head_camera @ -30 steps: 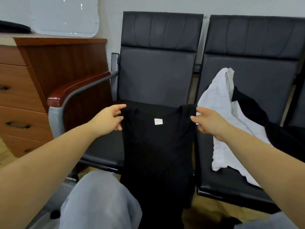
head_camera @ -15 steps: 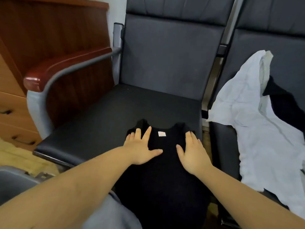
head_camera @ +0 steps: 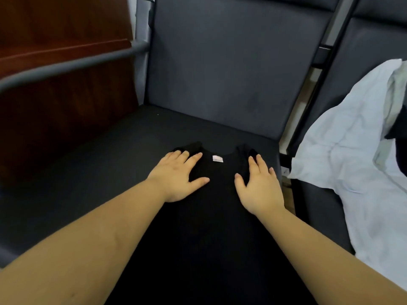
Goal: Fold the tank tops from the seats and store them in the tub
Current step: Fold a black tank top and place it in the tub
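Black tank top: lying flat on the near seat, neckline pointing toward the backrest, lower part running out of view at the bottom edge.
Label: a small pale tag showing just inside the neckline, between the two hands.
Left hand: resting palm down on the top's left shoulder area, fingers straight and spread, thumb pointing inward; gripping nothing.
Right hand: lying palm down on the right shoulder area, fingers extended toward the strap; likewise holding nothing.
White garment: lying crumpled on the neighbouring seat to the right, well apart from the black top.
Dark garment: showing partly at the right edge, touching the white one.
Armrest: a grey bar passing along the left, in front of a reddish wooden cabinet.
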The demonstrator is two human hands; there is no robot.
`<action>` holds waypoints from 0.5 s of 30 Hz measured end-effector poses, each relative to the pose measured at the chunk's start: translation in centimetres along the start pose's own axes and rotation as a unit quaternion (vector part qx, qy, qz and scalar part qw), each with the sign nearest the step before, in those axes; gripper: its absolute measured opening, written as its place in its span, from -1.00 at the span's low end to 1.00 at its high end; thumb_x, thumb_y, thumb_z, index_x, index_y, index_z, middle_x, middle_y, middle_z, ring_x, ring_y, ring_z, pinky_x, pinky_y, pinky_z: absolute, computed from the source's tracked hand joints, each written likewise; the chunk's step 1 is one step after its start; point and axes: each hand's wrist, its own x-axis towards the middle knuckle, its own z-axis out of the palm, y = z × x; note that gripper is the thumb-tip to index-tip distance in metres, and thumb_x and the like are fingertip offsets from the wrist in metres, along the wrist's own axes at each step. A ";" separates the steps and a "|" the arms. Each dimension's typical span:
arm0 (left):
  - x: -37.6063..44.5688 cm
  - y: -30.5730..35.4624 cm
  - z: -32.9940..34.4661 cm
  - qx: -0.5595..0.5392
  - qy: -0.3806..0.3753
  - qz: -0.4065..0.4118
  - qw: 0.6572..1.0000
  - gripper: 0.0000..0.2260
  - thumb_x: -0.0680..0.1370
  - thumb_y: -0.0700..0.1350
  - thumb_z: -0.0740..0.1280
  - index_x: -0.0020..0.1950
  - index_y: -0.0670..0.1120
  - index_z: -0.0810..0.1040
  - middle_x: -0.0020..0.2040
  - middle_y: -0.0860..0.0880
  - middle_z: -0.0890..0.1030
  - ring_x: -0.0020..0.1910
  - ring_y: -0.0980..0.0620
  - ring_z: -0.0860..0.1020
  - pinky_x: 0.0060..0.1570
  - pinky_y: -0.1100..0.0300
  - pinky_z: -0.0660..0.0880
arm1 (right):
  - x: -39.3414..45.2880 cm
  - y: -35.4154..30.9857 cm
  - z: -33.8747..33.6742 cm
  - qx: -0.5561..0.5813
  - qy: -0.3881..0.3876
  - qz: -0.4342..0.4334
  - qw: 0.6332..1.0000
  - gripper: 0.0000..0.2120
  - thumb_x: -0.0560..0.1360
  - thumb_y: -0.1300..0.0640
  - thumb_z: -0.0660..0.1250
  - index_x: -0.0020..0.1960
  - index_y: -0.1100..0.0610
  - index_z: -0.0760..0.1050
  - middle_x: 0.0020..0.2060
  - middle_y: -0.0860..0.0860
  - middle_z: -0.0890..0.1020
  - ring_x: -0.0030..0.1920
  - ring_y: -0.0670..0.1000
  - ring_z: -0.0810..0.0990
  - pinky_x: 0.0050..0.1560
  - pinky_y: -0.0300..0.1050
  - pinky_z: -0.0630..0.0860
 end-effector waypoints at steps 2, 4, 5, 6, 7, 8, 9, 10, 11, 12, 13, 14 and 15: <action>1.6 -0.5 0.1 0.005 0.024 -0.003 1.000 -0.33 0.58 0.33 -0.03 0.59 0.05 -0.11 0.56 -0.06 0.13 0.55 -0.08 0.04 0.49 0.07 -0.06 | 1.6 -0.1 0.0 -0.005 0.013 -0.006 1.000 -0.39 0.62 -0.11 0.07 0.58 0.08 -0.02 0.57 0.03 -0.04 0.52 0.12 0.12 0.53 -0.05 -0.10; 3.2 -1.0 0.2 0.035 0.066 -0.013 0.997 -0.34 0.59 0.31 -0.05 0.59 0.04 -0.08 0.51 -0.03 0.25 0.50 -0.07 0.15 0.46 0.07 0.02 | 3.1 -0.1 0.1 0.003 0.025 -0.011 1.000 -0.41 0.62 -0.09 0.08 0.57 0.07 0.01 0.57 0.03 -0.03 0.48 0.11 0.22 0.54 -0.05 -0.12; 3.9 -1.1 0.3 0.060 0.096 -0.022 0.993 -0.35 0.59 0.30 -0.06 0.59 0.03 -0.07 0.46 -0.01 0.34 0.43 -0.07 0.24 0.41 0.07 0.09 | 3.8 -0.1 0.2 0.011 0.032 -0.017 0.999 -0.42 0.62 -0.07 0.09 0.57 0.06 0.03 0.57 0.03 -0.02 0.47 0.11 0.23 0.54 -0.04 -0.11; 4.4 -1.2 0.5 0.087 0.129 -0.033 0.987 -0.36 0.59 0.29 -0.08 0.59 0.01 -0.05 0.39 0.01 0.43 0.34 -0.06 0.31 0.33 0.08 0.15 | 4.3 -0.1 0.2 0.018 0.039 -0.022 0.999 -0.43 0.61 -0.06 0.10 0.56 0.05 0.06 0.57 0.02 -0.01 0.47 0.13 0.23 0.54 -0.04 -0.10; 4.8 -1.2 0.6 0.107 0.158 -0.047 0.981 -0.37 0.59 0.27 -0.08 0.59 0.00 -0.03 0.33 0.01 0.48 0.26 -0.06 0.35 0.26 0.08 0.19 | 4.7 0.0 0.4 0.026 0.046 -0.028 0.998 -0.44 0.61 -0.04 0.11 0.56 0.05 0.08 0.57 0.02 0.00 0.48 0.14 0.21 0.54 -0.04 -0.09; 5.1 -1.2 0.7 0.117 0.178 -0.065 0.975 -0.37 0.59 0.26 -0.06 0.59 -0.02 0.00 0.32 -0.01 0.48 0.23 -0.07 0.36 0.22 0.08 0.21 | 5.2 0.1 0.5 0.031 0.054 -0.033 0.997 -0.46 0.61 -0.03 0.12 0.55 0.05 0.11 0.57 0.01 0.01 0.48 0.15 0.19 0.53 -0.03 -0.06; 5.2 -1.2 0.7 0.115 0.193 -0.084 0.971 -0.38 0.59 0.25 -0.03 0.58 -0.04 0.04 0.33 -0.05 0.45 0.23 -0.08 0.36 0.20 0.07 0.23 | 5.6 0.1 0.6 0.033 0.059 -0.036 0.997 -0.47 0.60 -0.03 0.13 0.53 0.05 0.14 0.56 0.01 0.03 0.49 0.16 0.19 0.53 -0.02 -0.03; 5.3 -1.1 0.6 0.104 0.206 -0.101 0.968 -0.37 0.59 0.24 0.02 0.57 -0.06 0.07 0.36 -0.09 0.40 0.24 -0.10 0.36 0.20 0.06 0.24 | 5.8 0.2 0.7 0.032 0.062 -0.036 0.997 -0.48 0.60 -0.02 0.15 0.52 0.06 0.18 0.56 0.02 0.06 0.48 0.16 0.20 0.52 -0.01 0.00; 5.3 -1.1 0.4 0.091 0.220 -0.115 0.964 -0.38 0.59 0.23 0.08 0.56 -0.07 0.11 0.37 -0.13 0.36 0.24 -0.12 0.37 0.20 0.05 0.26 | 5.9 0.2 0.8 0.030 0.081 -0.041 0.995 -0.51 0.58 0.00 0.19 0.48 0.08 0.25 0.53 0.06 0.14 0.44 0.17 0.25 0.50 0.02 0.07; 5.2 -1.0 0.2 0.078 0.234 -0.123 0.961 -0.39 0.58 0.22 0.13 0.52 -0.09 0.17 0.34 -0.14 0.36 0.21 -0.12 0.39 0.17 0.05 0.28 | 6.0 0.3 0.9 0.026 0.122 -0.062 0.990 -0.56 0.56 0.02 0.24 0.40 0.12 0.37 0.47 0.11 0.28 0.37 0.19 0.34 0.43 0.06 0.19; 5.1 -0.8 0.2 0.066 0.248 -0.121 0.959 -0.44 0.57 0.20 0.16 0.46 -0.11 0.25 0.28 -0.15 0.39 0.16 -0.12 0.42 0.10 0.06 0.31 | 6.0 0.3 1.0 0.019 0.178 -0.092 0.979 -0.66 0.52 0.06 0.29 0.26 0.14 0.48 0.30 0.15 0.45 0.21 0.21 0.46 0.26 0.08 0.35; 5.0 -0.6 0.1 0.059 0.249 -0.113 0.960 -0.51 0.58 0.18 0.17 0.37 -0.12 0.32 0.21 -0.13 0.43 0.10 -0.11 0.46 0.00 0.08 0.33 | 5.9 0.5 1.1 0.011 0.223 -0.116 0.968 -0.78 0.49 0.08 0.31 0.09 0.14 0.52 0.07 0.12 0.55 0.01 0.17 0.53 0.01 0.02 0.42; 4.9 -0.4 0.1 0.057 0.227 -0.102 0.967 -0.58 0.61 0.17 0.14 0.29 -0.12 0.37 0.14 -0.11 0.48 0.04 -0.09 0.50 -0.09 0.10 0.35 | 5.9 0.5 0.9 0.009 0.221 -0.122 0.968 -0.88 0.50 0.08 0.30 -0.04 0.11 0.47 -0.13 0.05 0.55 -0.17 0.10 0.52 -0.20 -0.08 0.35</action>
